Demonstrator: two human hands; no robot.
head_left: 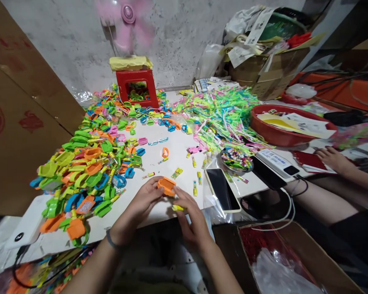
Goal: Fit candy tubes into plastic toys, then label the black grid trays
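My left hand (145,201) is closed on an orange plastic toy watch case (167,185), holding it by its left side above the white table's front edge. Close by on the right, my right hand (194,218) pinches a small yellow piece (178,208); its exact kind is too small to tell. The fingertips of my right hand are near the case's right end, and whether they touch it I cannot make out. Small yellow-labelled tubes (195,188) lie on the table just beyond my hands, along with an orange ring-shaped piece (164,152).
Colourful plastic watch pieces (88,163) are heaped at left, around a red stool (155,90). Green and pink strips (223,106) pile up at back right. A phone (222,190), a bowl of small parts (236,159) and a red basin (263,132) stand right, near another person's hand (334,159).
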